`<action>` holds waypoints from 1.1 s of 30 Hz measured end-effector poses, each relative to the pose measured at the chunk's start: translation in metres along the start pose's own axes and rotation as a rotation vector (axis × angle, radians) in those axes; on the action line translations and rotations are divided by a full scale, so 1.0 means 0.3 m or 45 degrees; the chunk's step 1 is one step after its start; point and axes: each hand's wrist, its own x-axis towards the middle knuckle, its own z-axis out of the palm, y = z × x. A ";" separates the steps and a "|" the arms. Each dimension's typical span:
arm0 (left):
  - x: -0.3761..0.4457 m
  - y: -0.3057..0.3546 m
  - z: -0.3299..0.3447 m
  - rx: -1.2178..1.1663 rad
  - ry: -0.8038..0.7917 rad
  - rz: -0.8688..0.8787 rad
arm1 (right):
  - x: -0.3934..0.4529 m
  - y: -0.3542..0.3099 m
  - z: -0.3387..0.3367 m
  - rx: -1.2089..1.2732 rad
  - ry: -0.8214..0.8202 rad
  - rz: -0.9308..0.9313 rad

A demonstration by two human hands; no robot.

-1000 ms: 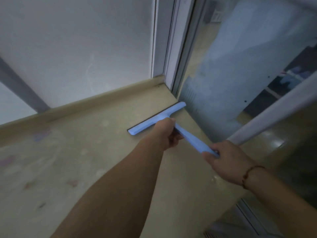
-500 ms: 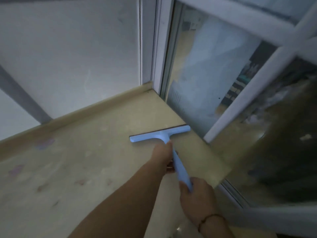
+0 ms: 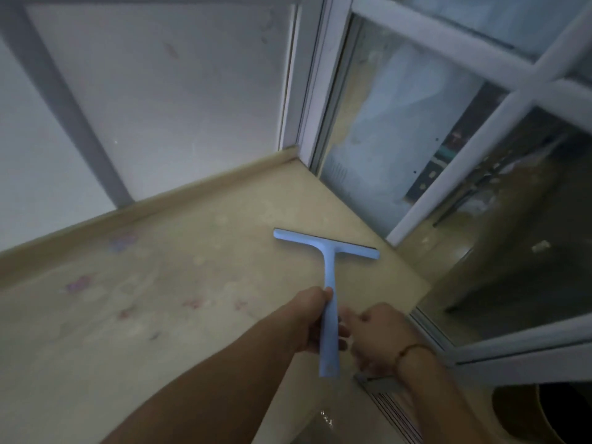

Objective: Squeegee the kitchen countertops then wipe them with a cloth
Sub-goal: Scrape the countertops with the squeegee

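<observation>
Blue plastic squeegee (image 3: 328,283) lies blade-forward on the beige bench (image 3: 160,299), T-shaped, its blade bar close to the right edge by the window, handle pointing back toward the person. Left hand (image 3: 315,322) grips the handle around its middle, fingers curled under and thumb up on the left side. Right hand (image 3: 379,338) sits just right of the handle's lower part, fingers loosely bent; it's motion-blurred, and whether the fingertips touch the handle can't be told, no clear grip seen. Thin bracelet (image 3: 410,349) on the right wrist. Bench surface shows faint purple and reddish smudges (image 3: 78,283) on the left half and pale round marks near the middle. Low beige upstand (image 3: 192,190) runs along the back against a white wall (image 3: 176,91). White-framed window (image 3: 448,139) meets the bench on the right, glass showing dim reflections. Dark round container (image 3: 544,411) at bottom right, below bench level, partly cut off.
</observation>
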 end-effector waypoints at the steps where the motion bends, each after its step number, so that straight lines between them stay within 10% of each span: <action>1: -0.006 -0.005 -0.004 -0.017 -0.022 -0.003 | 0.031 0.011 -0.032 0.043 0.069 0.006; 14: -0.058 -0.015 -0.036 0.014 0.132 0.033 | 0.325 -0.141 0.085 0.826 -0.193 0.276; 33: -0.402 -0.411 -0.507 0.197 -0.004 -0.175 | -0.091 -0.302 0.591 0.906 -0.168 0.445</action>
